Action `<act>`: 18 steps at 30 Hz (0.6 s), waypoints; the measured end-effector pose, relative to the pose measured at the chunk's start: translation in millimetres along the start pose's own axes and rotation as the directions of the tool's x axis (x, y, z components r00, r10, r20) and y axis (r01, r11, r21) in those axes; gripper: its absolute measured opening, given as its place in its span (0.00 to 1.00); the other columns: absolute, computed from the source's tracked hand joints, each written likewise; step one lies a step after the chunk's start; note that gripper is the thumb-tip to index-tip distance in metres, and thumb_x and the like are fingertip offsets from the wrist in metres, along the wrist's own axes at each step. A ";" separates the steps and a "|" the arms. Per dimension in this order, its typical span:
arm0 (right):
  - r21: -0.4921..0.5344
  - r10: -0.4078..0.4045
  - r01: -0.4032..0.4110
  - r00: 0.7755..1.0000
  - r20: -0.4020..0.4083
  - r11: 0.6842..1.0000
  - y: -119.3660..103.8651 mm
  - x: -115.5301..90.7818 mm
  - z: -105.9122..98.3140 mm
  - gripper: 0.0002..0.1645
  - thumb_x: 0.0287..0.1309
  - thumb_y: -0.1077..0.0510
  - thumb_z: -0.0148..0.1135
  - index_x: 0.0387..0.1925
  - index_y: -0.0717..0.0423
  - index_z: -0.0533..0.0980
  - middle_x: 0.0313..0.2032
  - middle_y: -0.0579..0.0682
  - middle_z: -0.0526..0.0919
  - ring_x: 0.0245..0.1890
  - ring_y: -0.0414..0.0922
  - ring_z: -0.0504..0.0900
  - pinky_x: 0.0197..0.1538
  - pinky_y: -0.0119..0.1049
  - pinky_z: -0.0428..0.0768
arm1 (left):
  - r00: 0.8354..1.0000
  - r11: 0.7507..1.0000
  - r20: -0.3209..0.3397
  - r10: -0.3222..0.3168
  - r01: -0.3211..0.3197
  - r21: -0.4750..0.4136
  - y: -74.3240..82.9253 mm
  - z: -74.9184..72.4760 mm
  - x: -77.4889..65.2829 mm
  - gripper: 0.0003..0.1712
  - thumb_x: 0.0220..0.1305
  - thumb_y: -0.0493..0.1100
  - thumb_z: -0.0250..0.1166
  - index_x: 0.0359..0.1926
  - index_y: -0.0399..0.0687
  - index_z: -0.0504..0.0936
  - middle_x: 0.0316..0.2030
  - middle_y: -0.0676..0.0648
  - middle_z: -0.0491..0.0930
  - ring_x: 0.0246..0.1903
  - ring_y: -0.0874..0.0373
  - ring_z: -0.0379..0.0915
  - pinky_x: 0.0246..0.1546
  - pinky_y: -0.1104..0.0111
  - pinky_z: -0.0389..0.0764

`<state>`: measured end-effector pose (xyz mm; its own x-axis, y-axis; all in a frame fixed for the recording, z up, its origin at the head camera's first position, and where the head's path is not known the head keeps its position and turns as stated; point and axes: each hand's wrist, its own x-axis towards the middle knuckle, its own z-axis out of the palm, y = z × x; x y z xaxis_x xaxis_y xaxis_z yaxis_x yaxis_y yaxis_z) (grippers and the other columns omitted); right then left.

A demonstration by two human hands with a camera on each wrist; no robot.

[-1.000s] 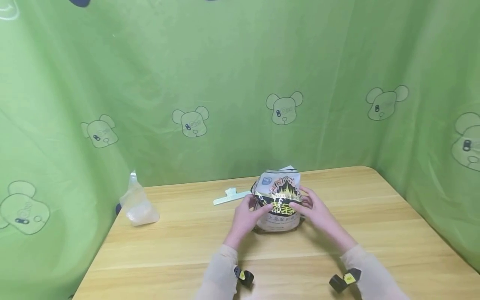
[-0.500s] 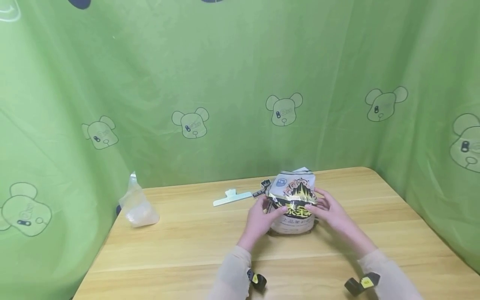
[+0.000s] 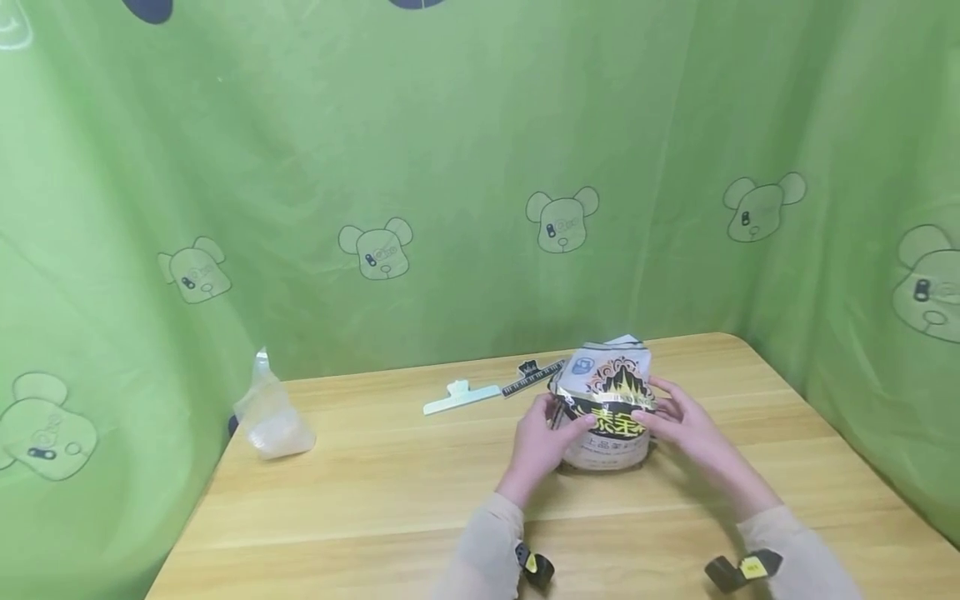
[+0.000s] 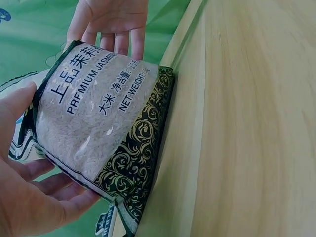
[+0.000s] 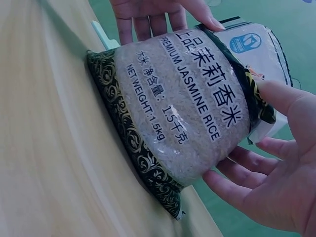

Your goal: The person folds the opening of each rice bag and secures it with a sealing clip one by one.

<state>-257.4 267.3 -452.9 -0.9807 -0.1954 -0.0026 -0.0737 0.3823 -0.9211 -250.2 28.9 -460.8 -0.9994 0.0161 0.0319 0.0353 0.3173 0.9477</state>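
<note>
A bag of jasmine rice [image 3: 607, 417] stands upright on the table, its clear front showing white grains [image 5: 182, 113] above a dark gold-patterned base. My left hand [image 3: 540, 442] grips its left side, thumb on the front and fingers reaching around the back. On the opposite side my right hand [image 3: 686, 425] holds it the same way, thumb near the yellow lettering. The bag's top leans back and is creased. In the left wrist view, the left hand [image 4: 34, 192] has its fingers along the bag's edge; in the right wrist view, the right hand [image 5: 271, 173] does likewise.
Left of the bag lie a pale green sealing clip [image 3: 461, 397] and a black clip with a piano-key pattern [image 3: 531, 379], partly behind the bag. A clear plastic bag with white contents [image 3: 277, 425] stands at the table's left edge. A green curtain [image 3: 465, 125] hangs behind the table [image 3: 360, 500].
Both hands have moved the rice bag to the right across the table. The black piano-key clip, hidden behind it before, has come into view.
</note>
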 end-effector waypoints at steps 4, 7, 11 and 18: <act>-0.020 -0.003 0.003 1.000 0.002 1.000 2.3 -2.7 -7.7 0.50 0.67 0.47 0.58 0.76 0.55 0.40 0.67 0.77 0.58 0.65 0.72 0.64 0.61 0.60 0.73 | 1.000 1.000 0.007 0.001 -0.001 -0.004 0.7 8.0 -0.2 0.44 0.49 0.66 0.71 0.63 0.50 0.71 0.61 0.45 0.76 0.62 0.48 0.72 0.63 0.51 0.72; -0.026 0.002 -0.002 1.000 0.004 1.000 3.0 -4.3 -13.0 0.50 0.67 0.48 0.57 0.76 0.55 0.40 0.67 0.77 0.58 0.65 0.72 0.64 0.61 0.59 0.74 | 1.000 1.000 0.010 0.005 -0.005 -0.006 1.8 13.0 0.0 0.44 0.50 0.66 0.71 0.63 0.51 0.71 0.61 0.45 0.76 0.62 0.48 0.72 0.63 0.51 0.72; -0.020 0.011 -0.011 1.000 0.004 1.000 1.7 -6.1 -16.1 0.50 0.67 0.48 0.57 0.76 0.54 0.39 0.67 0.78 0.57 0.65 0.72 0.63 0.62 0.60 0.72 | 1.000 1.000 0.008 0.003 -0.003 -0.019 1.3 17.4 0.4 0.45 0.50 0.66 0.70 0.65 0.50 0.70 0.62 0.45 0.75 0.62 0.48 0.71 0.64 0.50 0.71; 0.007 0.026 -0.026 1.000 0.005 1.000 1.2 -6.6 -13.2 0.51 0.66 0.47 0.58 0.76 0.55 0.39 0.69 0.76 0.56 0.66 0.70 0.63 0.65 0.63 0.67 | 0.998 0.997 0.063 0.015 -0.011 -0.072 -1.0 11.1 -0.1 0.45 0.54 0.63 0.69 0.67 0.47 0.66 0.64 0.43 0.72 0.64 0.47 0.68 0.65 0.47 0.69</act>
<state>-253.4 280.9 -448.8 -0.9814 -0.1896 -0.0286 -0.0467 0.3809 -0.9234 -250.0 39.1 -465.3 -0.9964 0.0802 0.0261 0.0454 0.2485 0.9676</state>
